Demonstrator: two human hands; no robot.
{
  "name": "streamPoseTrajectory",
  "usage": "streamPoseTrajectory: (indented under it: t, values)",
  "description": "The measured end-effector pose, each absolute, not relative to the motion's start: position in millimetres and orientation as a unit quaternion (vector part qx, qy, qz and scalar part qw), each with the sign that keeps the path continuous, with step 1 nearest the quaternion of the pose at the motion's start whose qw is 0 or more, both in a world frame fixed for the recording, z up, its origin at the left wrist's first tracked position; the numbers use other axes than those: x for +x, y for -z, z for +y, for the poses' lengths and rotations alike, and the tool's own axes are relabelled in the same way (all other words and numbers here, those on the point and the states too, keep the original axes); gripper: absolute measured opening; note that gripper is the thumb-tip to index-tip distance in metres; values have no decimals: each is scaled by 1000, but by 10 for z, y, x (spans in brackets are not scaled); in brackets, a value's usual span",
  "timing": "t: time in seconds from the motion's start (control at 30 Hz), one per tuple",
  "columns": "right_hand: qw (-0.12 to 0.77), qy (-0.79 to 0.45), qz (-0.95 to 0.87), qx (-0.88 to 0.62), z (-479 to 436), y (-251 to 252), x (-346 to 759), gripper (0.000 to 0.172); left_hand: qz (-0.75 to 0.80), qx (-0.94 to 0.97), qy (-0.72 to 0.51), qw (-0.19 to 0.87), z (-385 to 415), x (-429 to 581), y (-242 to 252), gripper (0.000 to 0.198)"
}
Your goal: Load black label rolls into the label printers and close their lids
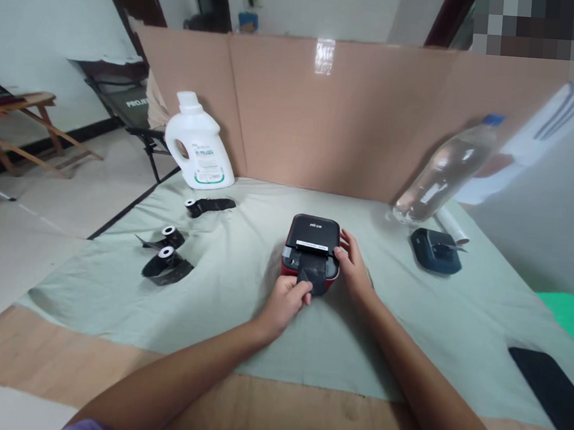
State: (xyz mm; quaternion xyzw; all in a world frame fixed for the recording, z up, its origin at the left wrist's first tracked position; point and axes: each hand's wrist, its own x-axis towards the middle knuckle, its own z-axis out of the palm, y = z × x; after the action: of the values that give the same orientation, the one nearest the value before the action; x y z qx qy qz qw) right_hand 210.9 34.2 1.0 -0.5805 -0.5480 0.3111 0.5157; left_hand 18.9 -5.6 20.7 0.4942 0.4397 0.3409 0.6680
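A small black-and-red label printer (314, 232) sits on the pale green cloth, its lid down. From its front slot hangs a strip of black label tape (314, 269). My left hand (285, 303) pinches the lower end of this strip between thumb and fingers, just in front of the printer. Against the printer's right side rests my right hand (353, 265), its thumb at the front corner and its fingers along the side, steadying it. Part of the printer's front is hidden behind the strip and my left hand.
Several part-unwound black rolls (167, 254) lie at left, below a white detergent bottle (200, 147). To the right are a tilted clear bottle (445, 167), a dark blue device (434, 251) and a black flat object (547, 390). A cardboard screen (317, 125) stands behind; a person's striped sleeve shows beyond.
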Motion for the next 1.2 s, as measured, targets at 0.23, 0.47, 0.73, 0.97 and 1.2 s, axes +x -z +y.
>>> streamPoseTrajectory:
  t: [0.23, 0.47, 0.73, 0.97, 1.2]
  values:
    - [538, -381, -536, -527, 380, 19, 2027, 73, 439, 602, -431, 509, 17, -179, -315, 38]
    - [516, -369, -553, -541, 437, 39, 2045, 77, 495, 542, -400, 549, 831, -217, -553, 28]
    - [561, -423, -497, -509, 407, 46, 2019, 76, 396, 471, -347, 708, 947, -191, -285, 59]
    - [592, -417, -497, -479, 425, 182, 2030, 72, 398, 457, -354, 712, 957, -206, -249, 59]
    - [614, -386, -514, -458, 391, 278, 2025, 66, 392, 542, -305, 679, 1021, -341, -284, 52]
